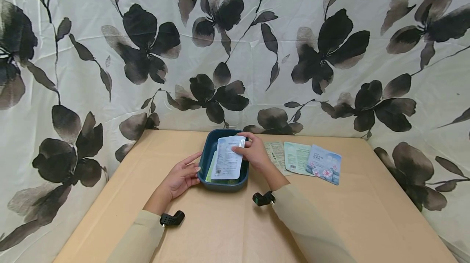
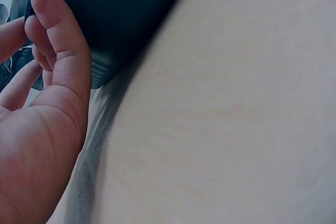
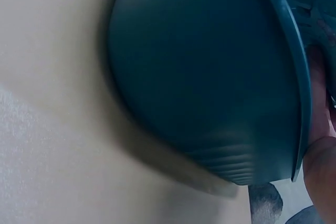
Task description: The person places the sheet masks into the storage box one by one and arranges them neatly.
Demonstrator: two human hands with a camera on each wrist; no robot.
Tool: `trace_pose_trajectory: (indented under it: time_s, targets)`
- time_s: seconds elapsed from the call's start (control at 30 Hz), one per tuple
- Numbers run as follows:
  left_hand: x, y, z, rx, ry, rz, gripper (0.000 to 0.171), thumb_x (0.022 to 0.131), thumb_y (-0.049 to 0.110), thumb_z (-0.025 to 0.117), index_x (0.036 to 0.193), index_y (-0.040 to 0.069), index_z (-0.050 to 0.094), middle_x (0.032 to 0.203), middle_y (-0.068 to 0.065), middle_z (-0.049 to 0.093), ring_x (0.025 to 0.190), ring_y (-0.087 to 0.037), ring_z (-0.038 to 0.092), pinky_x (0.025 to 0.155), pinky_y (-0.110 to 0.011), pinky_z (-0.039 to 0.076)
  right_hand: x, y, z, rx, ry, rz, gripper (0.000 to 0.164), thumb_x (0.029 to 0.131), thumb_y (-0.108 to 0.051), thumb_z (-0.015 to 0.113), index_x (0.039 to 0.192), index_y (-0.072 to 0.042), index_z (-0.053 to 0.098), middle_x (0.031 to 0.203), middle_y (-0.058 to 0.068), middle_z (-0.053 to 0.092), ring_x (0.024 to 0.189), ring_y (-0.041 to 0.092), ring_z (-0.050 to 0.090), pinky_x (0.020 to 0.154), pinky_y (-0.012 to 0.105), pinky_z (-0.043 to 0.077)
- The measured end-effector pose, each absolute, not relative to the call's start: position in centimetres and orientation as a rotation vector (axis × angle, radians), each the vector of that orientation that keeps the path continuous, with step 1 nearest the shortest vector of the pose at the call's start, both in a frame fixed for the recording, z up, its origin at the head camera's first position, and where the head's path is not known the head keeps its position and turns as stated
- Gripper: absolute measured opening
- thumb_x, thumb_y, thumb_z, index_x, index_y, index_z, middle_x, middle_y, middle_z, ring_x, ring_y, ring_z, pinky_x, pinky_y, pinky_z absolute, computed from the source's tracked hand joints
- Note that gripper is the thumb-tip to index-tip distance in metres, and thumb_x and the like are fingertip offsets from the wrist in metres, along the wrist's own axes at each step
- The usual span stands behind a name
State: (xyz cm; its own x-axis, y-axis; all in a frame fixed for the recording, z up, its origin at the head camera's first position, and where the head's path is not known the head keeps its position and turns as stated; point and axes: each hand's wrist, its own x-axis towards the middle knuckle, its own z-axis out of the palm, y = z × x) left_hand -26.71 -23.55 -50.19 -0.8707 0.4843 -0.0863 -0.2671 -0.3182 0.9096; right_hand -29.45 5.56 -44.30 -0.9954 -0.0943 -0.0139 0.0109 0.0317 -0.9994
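Right hand (image 1: 256,153) pinches a pale packet (image 1: 227,159) over the blue tub (image 1: 224,187); left hand (image 1: 180,178), fingers relaxed, touches its side

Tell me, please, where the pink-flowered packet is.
In the head view, the pink-flowered packet lies on the table, right of the tub, overlapping the green packet.

Dark teal bin (image 1: 225,187); pale blue packet (image 1: 227,157); black-flowered white backdrop (image 1: 264,65).

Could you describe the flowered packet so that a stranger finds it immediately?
On the tan table, right of the dark blue bin, three packets lie in a row. Choose the rightmost packet: it is blue, and alone among them shows pink flowers.
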Motion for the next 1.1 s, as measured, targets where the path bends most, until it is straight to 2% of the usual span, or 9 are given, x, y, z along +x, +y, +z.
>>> trace_pose_trajectory:
  time_s: [0.23, 0.4, 0.6, 0.87, 1.1]
  targets:
    - [-26.6, -23.7, -50.2, 0.27, 1.476, 2.211, 0.066, 0.104, 0.0, 0.051, 0.163, 0.013, 0.024, 0.11, -0.002, 0.069, 0.079, -0.011, 0.069, 0.073, -0.026, 0.06, -29.6, 4.8, -44.7, -0.124, 2.379, -1.967, 0.055, 0.086, -0.008, 0.082, 0.135, -0.017, 0.059, 0.115, 0.013, 0.074, 0.082, 0.025, 0.072, 0.067, 0.032, 0.062]
    - [-26.5, -23.8, -50.1, 0.261, 1.484, 2.203, 0.067, 0.103, 0.001, 0.054, 0.163, 0.014, 0.026, 0.11, -0.002, 0.069, 0.078, -0.012, 0.068, 0.073, -0.026, 0.06, -29.1, 4.3, -44.5, -0.143, 2.488, -1.864, 0.056, 0.086, -0.01, 0.083, 0.136, -0.015, 0.059, 0.106, 0.012, 0.075, 0.078, 0.022, 0.069, 0.062, 0.029, 0.059]
    - [-26.5, -24.0, -50.2, 0.258, 1.491, 2.197, 0.066, 0.104, 0.001, 0.053, 0.163, 0.014, 0.027, 0.109, -0.002, 0.069, 0.077, -0.011, 0.068, 0.073, -0.026, 0.06, -28.7, 4.1, -44.1, -0.163, 2.598, -1.733, 0.053, 0.087, -0.011, 0.081, 0.136, -0.013, 0.06, 0.102, 0.011, 0.075, 0.075, 0.019, 0.069, 0.061, 0.028, 0.059]
    - [-26.7, -23.7, -50.2, 0.243, 1.505, 2.206, 0.065, 0.104, 0.002, 0.053, 0.162, 0.014, 0.028, 0.111, -0.003, 0.068, 0.078, -0.012, 0.068, 0.073, -0.027, 0.06, -29.1, 4.8, -43.7, -0.147, 2.766, -1.459, 0.048, 0.089, -0.015, 0.081, 0.134, -0.01, 0.064, 0.097, 0.008, 0.069, 0.077, 0.02, 0.065, 0.069, 0.026, 0.059]
    - [-26.9, -23.3, -50.1, 0.253, 1.502, 2.209, 0.066, 0.104, 0.001, 0.053, 0.163, 0.014, 0.026, 0.113, -0.003, 0.069, 0.079, -0.011, 0.068, 0.074, -0.026, 0.06, -29.3, 4.9, -43.6, -0.134, 2.839, -1.355, 0.043, 0.086, -0.018, 0.084, 0.126, -0.013, 0.068, 0.092, 0.007, 0.063, 0.079, 0.02, 0.062, 0.064, 0.025, 0.054]
